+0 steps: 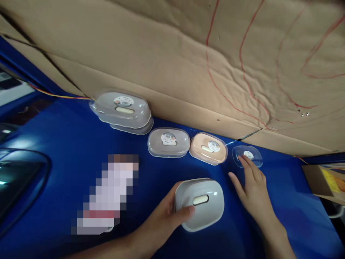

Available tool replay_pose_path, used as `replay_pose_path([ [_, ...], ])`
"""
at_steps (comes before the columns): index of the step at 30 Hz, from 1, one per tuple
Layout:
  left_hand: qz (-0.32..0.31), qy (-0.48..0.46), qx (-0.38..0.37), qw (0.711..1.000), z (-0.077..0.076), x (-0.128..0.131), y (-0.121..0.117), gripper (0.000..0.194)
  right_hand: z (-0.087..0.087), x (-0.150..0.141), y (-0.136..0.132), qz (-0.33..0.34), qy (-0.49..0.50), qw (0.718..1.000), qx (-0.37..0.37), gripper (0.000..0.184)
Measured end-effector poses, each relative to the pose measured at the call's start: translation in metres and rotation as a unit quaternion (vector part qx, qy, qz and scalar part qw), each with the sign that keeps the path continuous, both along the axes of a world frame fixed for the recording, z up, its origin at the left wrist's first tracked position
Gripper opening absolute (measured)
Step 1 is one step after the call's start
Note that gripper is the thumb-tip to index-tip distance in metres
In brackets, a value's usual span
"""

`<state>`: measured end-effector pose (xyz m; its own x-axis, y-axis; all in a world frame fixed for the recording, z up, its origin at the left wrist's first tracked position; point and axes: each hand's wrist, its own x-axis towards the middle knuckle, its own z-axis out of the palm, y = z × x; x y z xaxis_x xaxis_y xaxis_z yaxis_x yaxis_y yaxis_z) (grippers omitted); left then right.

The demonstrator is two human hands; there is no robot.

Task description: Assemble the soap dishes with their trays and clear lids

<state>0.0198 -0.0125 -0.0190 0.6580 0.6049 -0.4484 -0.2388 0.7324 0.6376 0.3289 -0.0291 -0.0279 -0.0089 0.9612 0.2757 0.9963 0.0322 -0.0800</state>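
Observation:
My left hand (176,212) grips a rounded grey plastic box (207,212) from its left side, thumb lying on top beside a pale oval slot. No sticker or clear cover shows on this box. To the right, my right hand (252,181) is open, its fingertips on or just over a clear plastic cover (257,158) with a round white sticker. Left of that cover sits a peach box (201,151) under its own clear cover. Beside it is another covered grey box (155,146), also with a sticker.
At the back left, covered grey boxes (134,115) are stacked on the blue table (151,187). Brown cardboard (161,54) with red lines stands along the back. A pixelated object (107,196) lies at left, near a black cable (48,169). A cardboard box (315,180) is at right.

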Motion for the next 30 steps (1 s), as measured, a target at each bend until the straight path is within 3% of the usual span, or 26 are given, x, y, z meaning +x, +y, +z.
replay_pose_path([
  [3, -0.01, -0.001, -0.035, 0.999, 0.002, -0.002, 0.0, 0.059, -0.006, 0.013, -0.002, 0.004, -0.024, 0.999, -0.028, 0.056],
  [6, -0.015, 0.004, -0.055, 0.998, 0.004, -0.002, 0.001, 0.059, 0.003, 0.02, -0.009, 0.06, 0.013, 0.996, -0.061, 0.057],
  [8, -0.014, 0.008, -0.057, 0.998, 0.005, -0.002, 0.003, 0.059, 0.008, 0.027, -0.013, 0.081, 0.032, 0.993, -0.085, 0.066],
  [12, -0.018, 0.018, -0.078, 0.997, 0.005, -0.002, 0.005, 0.06, 0.003, 0.046, -0.013, 0.05, 0.037, 0.991, -0.118, 0.087],
  [15, -0.026, 0.02, -0.101, 0.994, 0.003, -0.003, 0.004, 0.063, 0.0, 0.061, -0.012, 0.044, 0.076, 0.985, -0.147, 0.084],
  [19, -0.024, 0.028, -0.112, 0.993, 0.001, -0.002, 0.003, 0.063, 0.017, 0.068, -0.018, 0.053, 0.138, 0.978, -0.15, 0.076],
  [24, -0.025, 0.009, -0.102, 0.994, -0.002, -0.001, 0.003, 0.06, 0.033, 0.027, -0.025, 0.167, 0.201, 0.951, -0.164, 0.087],
  [30, -0.009, -0.034, -0.061, 0.998, -0.007, 0.001, -0.002, 0.053, 0.013, -0.041, -0.031, 0.247, 0.151, 0.948, -0.132, 0.091],
])
